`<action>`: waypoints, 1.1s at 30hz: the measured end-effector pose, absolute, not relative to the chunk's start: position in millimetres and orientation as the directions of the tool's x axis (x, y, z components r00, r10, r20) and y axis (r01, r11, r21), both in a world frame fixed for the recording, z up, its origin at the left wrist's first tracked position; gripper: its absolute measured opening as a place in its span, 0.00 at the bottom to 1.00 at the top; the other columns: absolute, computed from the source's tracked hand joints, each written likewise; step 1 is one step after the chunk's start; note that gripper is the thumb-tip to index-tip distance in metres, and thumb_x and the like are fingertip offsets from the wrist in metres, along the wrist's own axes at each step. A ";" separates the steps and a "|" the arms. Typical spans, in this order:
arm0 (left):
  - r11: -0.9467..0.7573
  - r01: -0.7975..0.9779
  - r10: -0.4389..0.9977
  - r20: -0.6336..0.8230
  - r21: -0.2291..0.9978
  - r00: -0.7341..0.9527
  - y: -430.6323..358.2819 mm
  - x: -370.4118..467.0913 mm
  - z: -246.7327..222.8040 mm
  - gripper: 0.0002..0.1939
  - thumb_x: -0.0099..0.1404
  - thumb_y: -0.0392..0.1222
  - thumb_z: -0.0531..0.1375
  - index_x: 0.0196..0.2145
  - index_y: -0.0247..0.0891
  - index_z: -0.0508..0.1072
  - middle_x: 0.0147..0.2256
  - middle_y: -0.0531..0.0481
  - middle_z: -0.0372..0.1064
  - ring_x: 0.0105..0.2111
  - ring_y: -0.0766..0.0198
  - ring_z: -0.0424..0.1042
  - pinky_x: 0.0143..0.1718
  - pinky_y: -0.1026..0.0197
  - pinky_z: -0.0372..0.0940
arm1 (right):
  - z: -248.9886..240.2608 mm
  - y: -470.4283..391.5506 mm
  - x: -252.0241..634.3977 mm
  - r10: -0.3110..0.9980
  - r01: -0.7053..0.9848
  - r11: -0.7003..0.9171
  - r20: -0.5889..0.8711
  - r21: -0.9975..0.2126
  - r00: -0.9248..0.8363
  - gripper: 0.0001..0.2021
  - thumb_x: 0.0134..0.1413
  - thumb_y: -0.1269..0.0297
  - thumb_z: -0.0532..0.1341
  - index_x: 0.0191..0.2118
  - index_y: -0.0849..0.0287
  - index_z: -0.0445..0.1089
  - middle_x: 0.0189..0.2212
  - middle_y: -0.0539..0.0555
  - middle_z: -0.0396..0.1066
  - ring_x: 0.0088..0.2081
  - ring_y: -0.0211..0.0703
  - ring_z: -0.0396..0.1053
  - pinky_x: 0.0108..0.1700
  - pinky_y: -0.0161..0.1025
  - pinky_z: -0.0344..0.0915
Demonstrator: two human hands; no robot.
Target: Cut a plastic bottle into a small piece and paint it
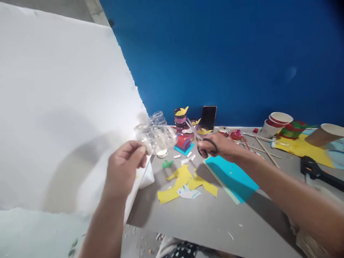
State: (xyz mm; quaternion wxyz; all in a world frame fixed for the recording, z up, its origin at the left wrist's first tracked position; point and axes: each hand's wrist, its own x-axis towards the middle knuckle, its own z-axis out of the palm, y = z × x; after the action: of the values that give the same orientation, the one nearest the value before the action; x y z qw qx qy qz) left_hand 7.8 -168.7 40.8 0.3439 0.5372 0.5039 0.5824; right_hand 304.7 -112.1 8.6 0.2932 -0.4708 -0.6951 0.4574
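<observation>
My left hand (125, 166) pinches the near end of a clear ribbed plastic bottle (163, 138) between thumb and fingers, holding it above the left side of the table. My right hand (219, 143) grips black-handled scissors (192, 127) with the blades pointing up and to the left, apart from the bottle. Below the hands lie cut yellow paper scraps (178, 182) and a white paper cut-out (189, 192) with blue marks. A small green cut-out (167, 164) is nearby. A red and blue roll (184, 142) rests on a blue paper square (185, 150).
Blue paper sheets (233, 177) lie under my right forearm. Decorated purple pots (180, 120) and a phone (209, 116) stand by the blue wall. At right are paper cups (281, 118), thin sticks (267, 152), yellow paper (292, 148) and a black-handled tool (319, 172).
</observation>
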 end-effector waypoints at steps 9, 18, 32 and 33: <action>-0.258 0.263 0.964 0.227 0.930 0.142 -141.2 106.1 -9.0 0.06 0.61 0.47 0.64 0.29 0.46 0.75 0.27 0.54 0.69 0.28 0.61 0.66 0.31 0.59 0.61 | -45.0 -171.0 404.5 0.954 0.206 -0.076 -0.132 -0.975 -0.270 0.33 0.44 0.27 0.65 0.20 0.58 0.69 0.18 0.54 0.69 0.21 0.36 0.55 0.24 0.38 0.48; -0.172 0.212 0.962 0.118 0.962 0.247 -111.2 120.8 -38.0 0.08 0.61 0.50 0.65 0.30 0.45 0.75 0.30 0.53 0.71 0.32 0.59 0.68 0.38 0.57 0.63 | -78.6 -170.7 411.5 0.958 0.041 -0.106 -0.113 -0.993 -0.265 0.27 0.45 0.36 0.70 0.36 0.59 0.76 0.37 0.56 0.75 0.28 0.38 0.60 0.29 0.38 0.54; 0.010 0.087 0.934 -0.040 0.996 0.356 -122.9 122.0 -57.6 0.11 0.65 0.54 0.64 0.32 0.46 0.75 0.33 0.49 0.71 0.34 0.55 0.71 0.38 0.53 0.68 | -86.5 -170.7 392.4 0.962 -0.082 -0.231 -0.215 -0.970 -0.169 0.31 0.38 0.33 0.73 0.30 0.57 0.68 0.29 0.49 0.64 0.28 0.37 0.57 0.30 0.38 0.54; -0.009 0.100 0.933 -0.028 0.995 0.358 -122.9 123.2 -56.8 0.11 0.65 0.54 0.64 0.31 0.46 0.75 0.33 0.49 0.71 0.34 0.56 0.70 0.38 0.54 0.68 | -84.2 -171.9 391.1 0.959 -0.087 -0.236 -0.217 -0.968 -0.184 0.32 0.36 0.32 0.74 0.30 0.57 0.68 0.29 0.50 0.64 0.28 0.37 0.57 0.29 0.38 0.54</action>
State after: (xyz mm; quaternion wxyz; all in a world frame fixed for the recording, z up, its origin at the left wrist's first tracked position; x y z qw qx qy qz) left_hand 123.2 -122.9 -56.8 0.5598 0.6047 0.4271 0.3723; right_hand 391.1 -171.9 -84.2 0.4203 -0.4810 -0.4533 0.6217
